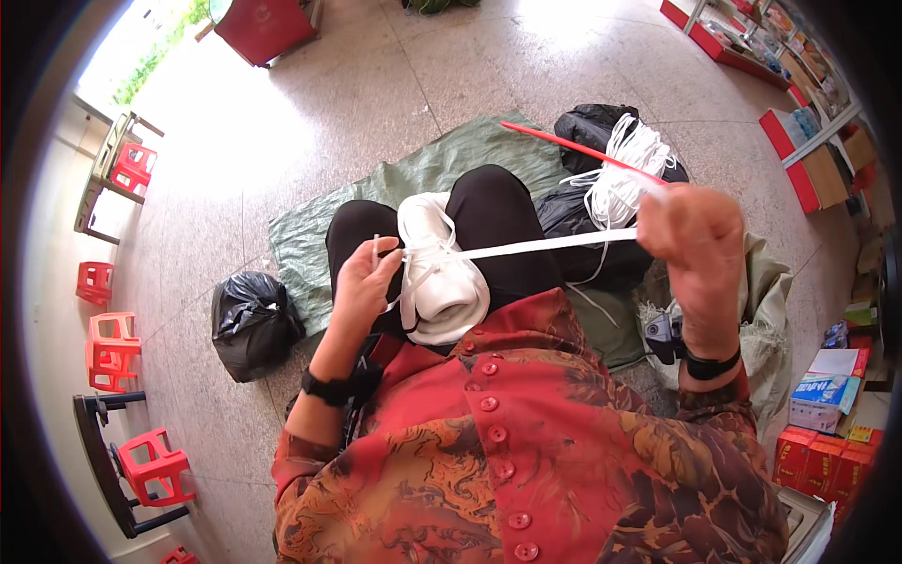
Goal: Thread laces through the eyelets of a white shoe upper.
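Item: white low-top fabric shoe (442, 273), lying on the seated person's black-trousered lap.

Right hand (693, 246): grip pressed together, pulling a flat white lace (545, 244) taut away from the shoe, also holding a thin red rod (573, 146).

Left hand (362, 287): grip pinching the lace's other end beside the eyelets.

Risk: the taut lace is likely straining; overpulling could be dragging that end from the left grip, or tipping the shoe off the lap.

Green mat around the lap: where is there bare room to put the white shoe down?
The green mat lies bare on the person's left, between the knee and the black bag. Bare floor opens beyond its far edge. The right side is crowded: the lace bundle, black bags and woven sack. Both hands, left and right, hold the taut lace across the shoe.
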### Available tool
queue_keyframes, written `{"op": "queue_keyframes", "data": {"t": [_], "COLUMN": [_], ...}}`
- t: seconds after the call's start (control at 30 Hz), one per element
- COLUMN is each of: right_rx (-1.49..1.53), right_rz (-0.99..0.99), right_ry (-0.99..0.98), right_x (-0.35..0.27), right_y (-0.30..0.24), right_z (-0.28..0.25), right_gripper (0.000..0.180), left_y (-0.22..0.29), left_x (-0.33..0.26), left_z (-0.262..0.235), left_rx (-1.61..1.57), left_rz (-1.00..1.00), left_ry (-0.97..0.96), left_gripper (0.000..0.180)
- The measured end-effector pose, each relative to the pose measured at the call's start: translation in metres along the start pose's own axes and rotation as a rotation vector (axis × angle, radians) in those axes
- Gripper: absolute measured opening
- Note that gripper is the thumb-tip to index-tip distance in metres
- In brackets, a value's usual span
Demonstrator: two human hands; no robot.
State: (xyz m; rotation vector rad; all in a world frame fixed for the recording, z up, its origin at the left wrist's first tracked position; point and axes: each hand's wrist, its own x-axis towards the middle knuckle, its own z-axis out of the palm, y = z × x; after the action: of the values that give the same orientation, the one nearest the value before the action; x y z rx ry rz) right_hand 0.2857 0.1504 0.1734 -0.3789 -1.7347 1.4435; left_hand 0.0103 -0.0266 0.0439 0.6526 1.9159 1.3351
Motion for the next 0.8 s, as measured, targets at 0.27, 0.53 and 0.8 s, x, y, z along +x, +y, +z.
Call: {"op": "queue_keyframes", "data": {"t": [0.27,0.53,0.8], "right_rx": [-0.132,-0.026,-0.538], "right_rz": [0.073,-0.250,0.087], "right_ry": [-0.046,0.287,-0.381], "right_x": [0.001,0.000,-0.006], "right_y": [0.015,-0.015,0.053], "right_z": [-0.031,-0.163,-0.003], "right_gripper": [0.044,0.020,0.019], "left_y": [-0.039,-0.030,-0.004], "left_x": [0.035,0.038,0.044], "left_z": [0.016,0.017,0.009], "left_rx": [0.123,0.207,-0.214], "left_rz": [0.110,-0.087,-0.194], "left_ry": [0.009,-0.065,-0.155], "left_gripper": [0.018,0.013,0.012]}}
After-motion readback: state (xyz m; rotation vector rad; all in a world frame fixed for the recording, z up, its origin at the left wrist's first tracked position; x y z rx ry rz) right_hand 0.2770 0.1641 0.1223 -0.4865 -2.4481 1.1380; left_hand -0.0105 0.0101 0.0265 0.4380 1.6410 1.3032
